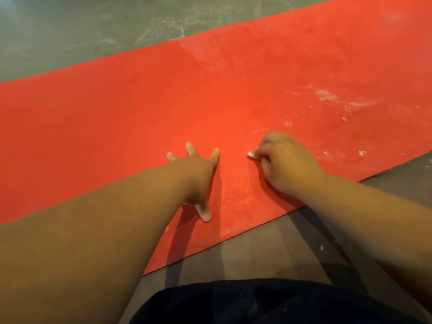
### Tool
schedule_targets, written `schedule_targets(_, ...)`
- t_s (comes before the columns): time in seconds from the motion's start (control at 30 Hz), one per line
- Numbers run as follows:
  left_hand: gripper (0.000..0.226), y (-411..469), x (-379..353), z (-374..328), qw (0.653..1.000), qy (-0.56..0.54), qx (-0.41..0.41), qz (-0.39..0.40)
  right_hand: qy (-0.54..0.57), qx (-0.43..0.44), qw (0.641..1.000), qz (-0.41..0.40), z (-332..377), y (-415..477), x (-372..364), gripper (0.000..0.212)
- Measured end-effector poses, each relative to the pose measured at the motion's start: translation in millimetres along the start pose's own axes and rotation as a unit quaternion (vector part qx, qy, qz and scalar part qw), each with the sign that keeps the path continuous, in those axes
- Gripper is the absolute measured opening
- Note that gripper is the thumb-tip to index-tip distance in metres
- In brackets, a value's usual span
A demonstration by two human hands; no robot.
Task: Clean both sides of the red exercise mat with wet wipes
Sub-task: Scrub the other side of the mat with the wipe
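Step in hand: wiping the upward face of the flat red rubbery exercise mat (93, 122), which lies unrolled on the grey concrete floor (70, 31) and runs from near left to far right. I judge this face only partly done.
Left hand: the left hand (198, 181) presses flat on the mat close to its near edge. The fingers are straight and fanned, the thumb points back toward the person, and the arm is straight like a prop. It holds nothing.
Wipe: a small white wad of wet wipe (251, 155) pokes out at the left of the fist and touches the mat.
Right hand: the right hand (287, 164) is curled knuckles-up round that wad. It is just beside the left hand but apart from it, with the wrist low over the near edge.
Dirt: pale chalky smears (336, 99) and flecks lie on the mat to the right of the fist.
Next move: I'd say the wad wants pushing rightward into those smears under firm pressure. The flat palm should pin the mat so it does not creep. Turning it over for the underside would come after.
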State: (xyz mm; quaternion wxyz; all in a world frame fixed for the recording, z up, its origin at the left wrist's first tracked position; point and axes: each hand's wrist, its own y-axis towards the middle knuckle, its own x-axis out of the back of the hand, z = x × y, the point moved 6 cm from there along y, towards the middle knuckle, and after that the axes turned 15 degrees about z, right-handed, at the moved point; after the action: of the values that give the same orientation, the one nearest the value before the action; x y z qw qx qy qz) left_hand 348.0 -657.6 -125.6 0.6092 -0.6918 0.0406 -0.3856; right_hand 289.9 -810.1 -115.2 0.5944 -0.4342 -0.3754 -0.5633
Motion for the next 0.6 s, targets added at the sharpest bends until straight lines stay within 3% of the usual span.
schedule_targets(0.13, 0.147, 0, 0, 0, 1.0, 0.004, 0.001, -0.007, 0.018, 0.045, 0.999, 0.018, 18, -35, -12, 0.012)
schedule_targets(0.23, 0.148, 2, 0, 1, 1.0, 0.008, 0.004, -0.01, 0.099, -0.019, 0.995, 0.015, 4, -17, -8, 0.013)
schedule_targets(0.4, 0.149, 2, 1, 2, 1.0, 0.016, 0.008, -0.013, 0.362, -0.118, 0.92, -0.09, -22, -15, -8, 0.011)
schedule_targets(0.6, 0.143, 0, 1, 2, 1.0, -0.02, 0.011, -0.014, 0.413, -0.111, 0.901, -0.076, -20, -30, -10, 0.016)
